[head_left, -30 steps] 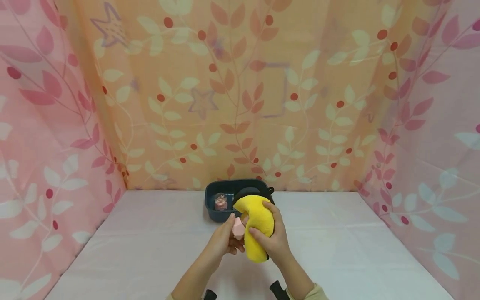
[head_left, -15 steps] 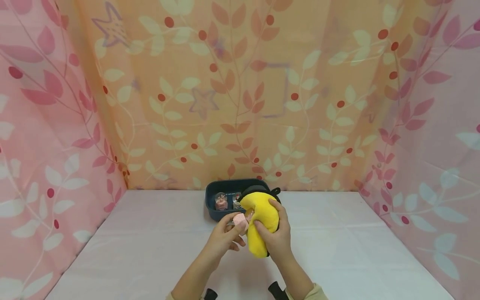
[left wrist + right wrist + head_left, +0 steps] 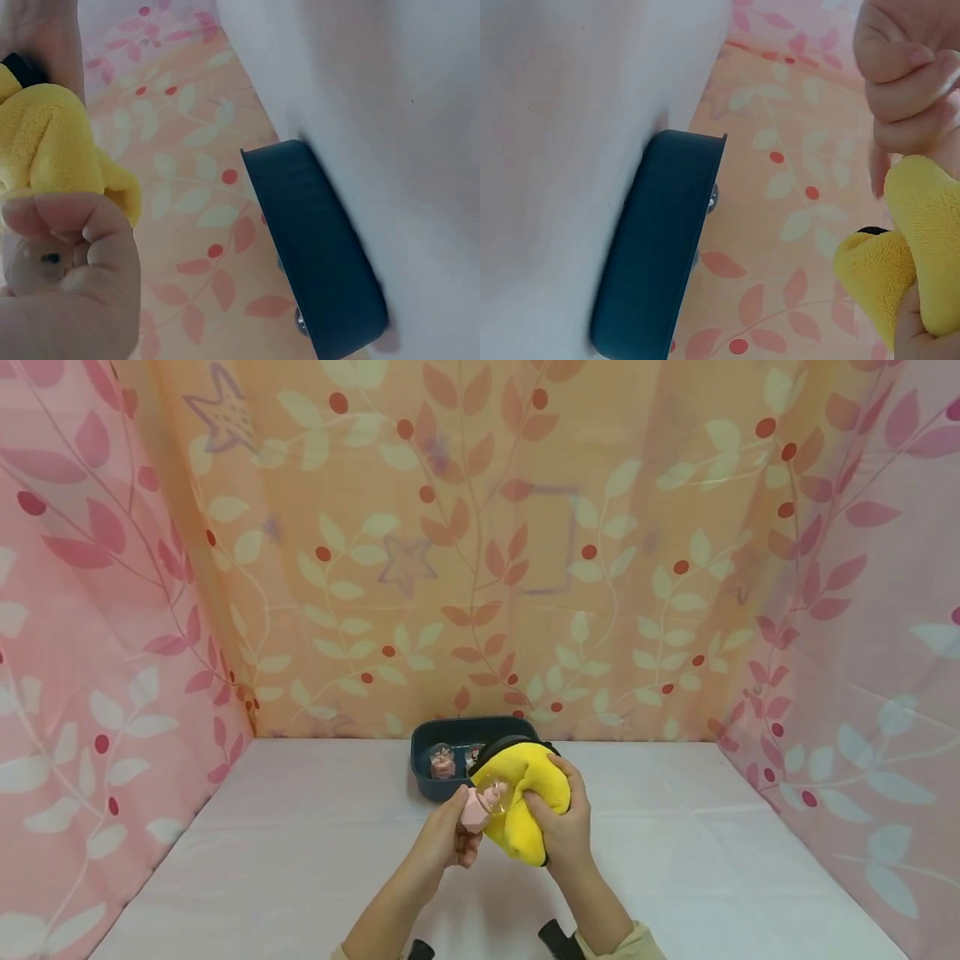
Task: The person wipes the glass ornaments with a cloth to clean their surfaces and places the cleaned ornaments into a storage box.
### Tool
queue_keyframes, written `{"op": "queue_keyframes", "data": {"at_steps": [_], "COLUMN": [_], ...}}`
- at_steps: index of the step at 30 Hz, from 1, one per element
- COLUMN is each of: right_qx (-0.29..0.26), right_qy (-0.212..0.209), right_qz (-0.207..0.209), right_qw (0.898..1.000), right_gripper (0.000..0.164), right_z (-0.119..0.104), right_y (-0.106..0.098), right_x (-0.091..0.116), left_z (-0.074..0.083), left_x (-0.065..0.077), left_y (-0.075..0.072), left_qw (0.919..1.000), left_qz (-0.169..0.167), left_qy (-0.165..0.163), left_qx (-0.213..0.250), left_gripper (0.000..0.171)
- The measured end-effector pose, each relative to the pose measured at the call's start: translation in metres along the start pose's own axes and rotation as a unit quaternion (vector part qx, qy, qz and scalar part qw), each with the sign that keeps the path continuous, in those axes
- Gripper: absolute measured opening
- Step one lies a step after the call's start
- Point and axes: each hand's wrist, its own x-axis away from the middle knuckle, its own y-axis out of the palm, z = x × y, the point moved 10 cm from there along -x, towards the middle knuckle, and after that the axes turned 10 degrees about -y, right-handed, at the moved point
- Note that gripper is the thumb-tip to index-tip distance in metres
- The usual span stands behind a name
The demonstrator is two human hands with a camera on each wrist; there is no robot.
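My left hand [image 3: 444,833] pinches a small ornament with a faceted pink base [image 3: 474,812] and a clear dome [image 3: 498,794]; a pink figure shows inside the dome. In my right hand [image 3: 567,817] is a bunched yellow cloth [image 3: 525,839] with black edging, gripped with the thumb in front. The cloth lies behind and around the dome, right at it. From the left wrist, the curled left hand [image 3: 90,274] partly covers the ornament, with the yellow cloth [image 3: 56,142] close above. The right wrist view shows the folded cloth [image 3: 937,240] between both hands.
Behind the hands, a dark blue box [image 3: 435,790] stands on the white tabletop [image 3: 300,835] near the back wall. Inside it are a pink domed ornament [image 3: 442,762] and another domed one [image 3: 472,757], partly hidden by the cloth. Patterned fabric walls [image 3: 480,568] enclose the table.
The cloth has shifted slightly right and been opened away from the ornament, so the clear dome now shows. The left hand has turned the ornament while keeping hold of it.
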Motion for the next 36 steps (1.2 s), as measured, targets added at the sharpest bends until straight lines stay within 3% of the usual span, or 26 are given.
{"op": "queue_keyframes", "data": {"at_steps": [8, 14, 18, 20, 23, 27, 30, 33, 36], "right_qx": [0.01, 0.036, 0.04, 0.037, 0.03, 0.025, 0.044, 0.073, 0.086], "right_qy": [0.029, 0.03, 0.032, 0.028, 0.007, -0.045, -0.079, -0.092, -0.085], "right_qz": [0.03, 0.041, 0.036, 0.029, 0.017, -0.015, -0.067, -0.132, -0.17], "right_qw": [0.999, 0.998, 0.998, 0.998, 0.999, 0.999, 0.994, 0.984, 0.978], "right_gripper": [0.057, 0.057, 0.057, 0.058, 0.061, 0.064, 0.066, 0.067, 0.068], "right_z": [0.006, 0.007, 0.007, 0.006, 0.003, -0.009, -0.015, -0.016, -0.014], "right_y": [-0.001, -0.002, -0.001, 0.0, 0.001, 0.005, 0.013, 0.025, 0.032], "right_x": [0.004, 0.005, 0.004, 0.004, 0.002, 0.001, 0.002, 0.004, 0.004], "left_z": [0.004, 0.006, 0.005, 0.004, 0.004, 0.004, 0.006, 0.008, 0.01], "left_x": [-0.001, -0.002, -0.001, -0.002, -0.004, -0.002, -0.001, 0.001, 0.002], "left_y": [-0.002, 0.009, 0.009, 0.006, 0.003, 0.002, 0.003, 0.006, 0.009], "left_qw": [0.9976, 0.998, 0.9993, 0.9996, 0.9996, 0.9998, 0.9998, 0.9993, 0.9984], "left_qz": [0.052, 0.013, 0.0, -0.002, -0.004, -0.008, -0.012, -0.025, -0.039], "left_qy": [0.021, 0.019, 0.018, 0.022, 0.028, 0.018, 0.015, 0.025, 0.035], "left_qx": [-0.039, -0.059, -0.032, -0.018, -0.003, 0.001, -0.003, -0.012, -0.019], "left_gripper": [0.069, 0.065, 0.063, 0.055, 0.05, 0.054, 0.056, 0.057, 0.057]}}
